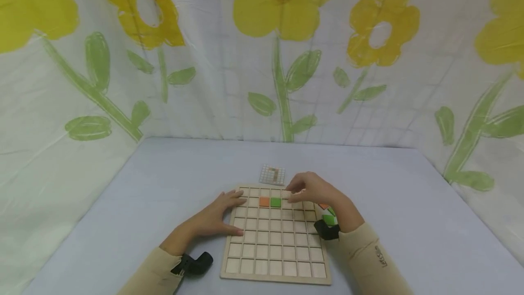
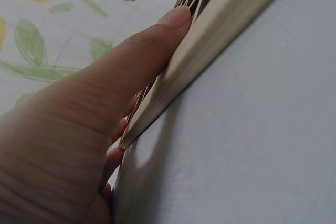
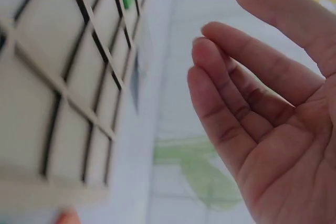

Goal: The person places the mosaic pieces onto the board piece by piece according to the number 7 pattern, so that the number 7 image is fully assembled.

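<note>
A wooden grid board (image 1: pixel 268 239) lies flat on the table, with an orange tile (image 1: pixel 264 201) and a green tile (image 1: pixel 276 202) side by side in its second row from the far edge. At the board's left edge rests my left hand (image 1: pixel 217 217), thumb and fingers spread apart; in the left wrist view its thumb (image 2: pixel 176 18) touches the frame's rim. My right hand (image 1: pixel 317 191) hovers over the board's far right part, just right of the green tile. The right wrist view shows its fingers (image 3: pixel 220 93) loosely bent, with nothing between them and the thumb.
Behind the board lies a small card (image 1: pixel 272 175) printed with a grid pattern. Several loose tiles, including a green one (image 1: pixel 329 220), lie beside the board's right edge, partly hidden by my right wrist. A flower-printed curtain (image 1: pixel 213 104) hangs behind the white table (image 1: pixel 123 222).
</note>
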Available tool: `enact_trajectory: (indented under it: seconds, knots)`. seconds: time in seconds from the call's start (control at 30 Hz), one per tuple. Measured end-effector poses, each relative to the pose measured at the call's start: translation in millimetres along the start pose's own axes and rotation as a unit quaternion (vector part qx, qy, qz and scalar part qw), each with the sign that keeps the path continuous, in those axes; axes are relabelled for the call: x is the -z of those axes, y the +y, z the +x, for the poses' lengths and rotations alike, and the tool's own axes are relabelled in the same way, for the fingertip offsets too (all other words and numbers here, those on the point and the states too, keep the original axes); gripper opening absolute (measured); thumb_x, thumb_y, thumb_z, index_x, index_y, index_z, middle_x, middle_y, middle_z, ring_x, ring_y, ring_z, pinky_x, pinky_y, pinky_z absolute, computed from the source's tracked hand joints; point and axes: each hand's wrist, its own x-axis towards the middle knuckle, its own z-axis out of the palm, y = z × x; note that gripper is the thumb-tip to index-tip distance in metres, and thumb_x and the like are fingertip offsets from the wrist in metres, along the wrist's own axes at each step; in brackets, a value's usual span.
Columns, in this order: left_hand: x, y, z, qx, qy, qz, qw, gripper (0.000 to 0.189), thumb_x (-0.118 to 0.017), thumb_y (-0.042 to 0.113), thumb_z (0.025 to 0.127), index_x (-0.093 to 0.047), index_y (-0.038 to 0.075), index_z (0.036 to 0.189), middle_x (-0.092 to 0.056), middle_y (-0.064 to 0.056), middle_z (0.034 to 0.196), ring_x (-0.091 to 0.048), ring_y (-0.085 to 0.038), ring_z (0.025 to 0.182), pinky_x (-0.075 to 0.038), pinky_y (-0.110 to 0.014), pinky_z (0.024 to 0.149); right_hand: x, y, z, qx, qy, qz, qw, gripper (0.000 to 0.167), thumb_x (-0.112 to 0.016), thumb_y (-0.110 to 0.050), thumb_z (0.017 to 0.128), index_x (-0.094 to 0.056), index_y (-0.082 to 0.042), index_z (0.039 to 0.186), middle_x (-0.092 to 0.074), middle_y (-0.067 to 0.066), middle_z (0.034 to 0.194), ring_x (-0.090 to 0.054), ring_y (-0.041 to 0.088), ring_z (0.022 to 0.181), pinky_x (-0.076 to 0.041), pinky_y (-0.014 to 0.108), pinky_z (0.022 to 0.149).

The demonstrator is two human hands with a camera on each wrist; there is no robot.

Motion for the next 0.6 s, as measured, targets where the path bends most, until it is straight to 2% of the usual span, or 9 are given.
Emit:
enact_trajectory:
  seconds: [0.27,0.6]
  knots:
    - [0.7,0.2,-1.1,0.009,0.002,-0.004,0.9999,0.086,-0.077,0.049,0.067,-0.045,0.011,0.137,-0.027,-0.010,0.153,-0.016,-0.034,0.144,-0.005,-0.053,0.118,21,-1,-26.5,0.005,-0.007,-0.030,0.9995,0.034,-0.071,-0.026,0.083,-0.067,-0.002,0.107,-0.062,0.014,0.109,-0.060,0.026,0.101,-0.053,0.042,0.088]
    - [-0.9,0.7,1.1,0.004,0.003,-0.004,1.0000,0.087,-0.077,0.051,0.067,-0.045,0.010,0.137,-0.027,-0.010,0.153,-0.016,-0.034,0.144,-0.005,-0.052,0.118,28,11,-61.9,-0.014,0.003,-0.038,0.9992,0.029,-0.071,-0.020,0.082,-0.068,-0.002,0.103,-0.064,0.011,0.103,-0.062,0.027,0.098,-0.054,0.046,0.085]
